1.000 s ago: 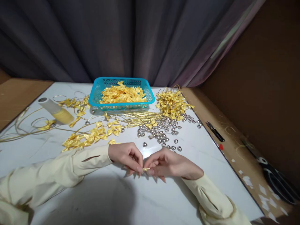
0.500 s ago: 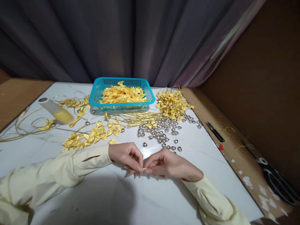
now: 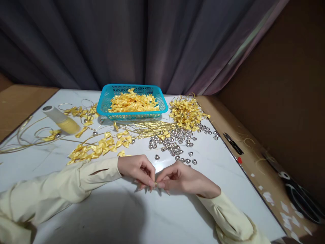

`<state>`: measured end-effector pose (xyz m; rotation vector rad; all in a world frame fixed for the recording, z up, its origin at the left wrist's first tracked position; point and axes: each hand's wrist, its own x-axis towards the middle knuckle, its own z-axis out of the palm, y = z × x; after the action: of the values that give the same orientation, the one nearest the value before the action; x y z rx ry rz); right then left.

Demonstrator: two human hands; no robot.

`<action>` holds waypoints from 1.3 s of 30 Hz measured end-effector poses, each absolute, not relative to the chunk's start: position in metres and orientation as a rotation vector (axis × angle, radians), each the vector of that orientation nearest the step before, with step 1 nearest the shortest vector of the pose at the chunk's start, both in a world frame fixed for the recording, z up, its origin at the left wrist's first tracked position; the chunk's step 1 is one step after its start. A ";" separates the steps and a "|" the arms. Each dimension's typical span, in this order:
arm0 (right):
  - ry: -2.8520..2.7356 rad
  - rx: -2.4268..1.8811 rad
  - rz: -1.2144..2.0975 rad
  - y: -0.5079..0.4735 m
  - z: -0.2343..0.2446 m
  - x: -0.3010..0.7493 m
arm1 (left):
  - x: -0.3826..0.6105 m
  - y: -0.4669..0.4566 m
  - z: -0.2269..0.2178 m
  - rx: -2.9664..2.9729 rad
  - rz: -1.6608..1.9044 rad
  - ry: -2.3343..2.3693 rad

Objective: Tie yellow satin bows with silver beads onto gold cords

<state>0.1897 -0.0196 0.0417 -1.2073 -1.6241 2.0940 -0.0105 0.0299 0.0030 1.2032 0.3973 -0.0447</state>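
Note:
My left hand [image 3: 138, 169] and my right hand [image 3: 175, 178] meet low over the white table, thumbs and forefingers pinched tip to tip. Between them shows a tiny gold piece [image 3: 155, 183] that looks like cord; the fingers hide most of it. Just beyond my right hand lie loose silver heart-shaped beads [image 3: 175, 148]. A spread of yellow ribbon bows [image 3: 96, 148] lies beyond my left forearm. Lengths of gold cord [image 3: 152, 128] stretch across the table behind the beads.
A blue basket [image 3: 100, 101] of yellow bows stands at the back. Right of it is a heap of bows with cord loops [image 3: 186, 113]. At left leans a yellow-filled bottle [image 3: 62, 120]. Snips [image 3: 233, 143] and black-handled scissors [image 3: 302, 200] lie beyond the table's right edge.
My fingertips have shifted slightly, and less of the gold piece shows between them. Both hands stay in nearly the same place.

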 end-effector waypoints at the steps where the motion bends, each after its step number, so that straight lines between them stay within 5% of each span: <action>1: -1.638 -1.198 2.088 -0.020 0.041 0.190 | -0.010 0.030 0.003 1.206 -0.046 0.397; 19: -1.877 -1.223 1.825 -0.025 0.035 0.191 | -0.009 0.028 0.000 1.214 -0.014 0.407; 26: -2.102 -1.311 1.309 -0.026 0.049 0.191 | -0.005 0.029 0.014 1.255 0.067 0.476; 33: -2.001 -1.402 1.166 -0.026 0.067 0.203 | -0.021 0.015 0.044 1.750 0.389 1.062; 39: -2.076 -1.444 1.068 -0.029 0.074 0.208 | -0.030 -0.034 0.026 1.998 0.254 1.244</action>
<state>0.2080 -0.0291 0.0743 -1.4443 -2.0758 1.0683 -0.0303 -0.0337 0.0257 1.9981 1.2436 0.2542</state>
